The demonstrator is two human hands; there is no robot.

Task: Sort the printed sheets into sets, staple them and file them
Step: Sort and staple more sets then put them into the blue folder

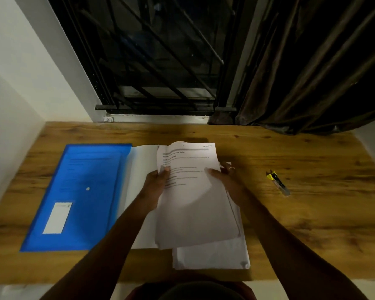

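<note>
Both hands hold a set of printed sheets (191, 191) above the middle of the wooden desk (312, 213). My left hand (155, 187) pinches the set's left edge, thumb on the printed top page. My right hand (227, 180) grips the right edge, thumb on top and fingers behind. A pile of white sheets (212, 256) lies on the desk under the held set. Another white sheet (142, 180) lies flat to the left. A blue plastic file folder (78, 198) with a white label and a snap button lies at the left. A small black and yellow stapler (278, 182) lies at the right.
The desk stands against a white wall on the left and a dark barred window (152, 61) at the back. A dark brown curtain (312, 72) hangs down to the desk's far right corner. The desk's front edge (290, 278) runs just before my body.
</note>
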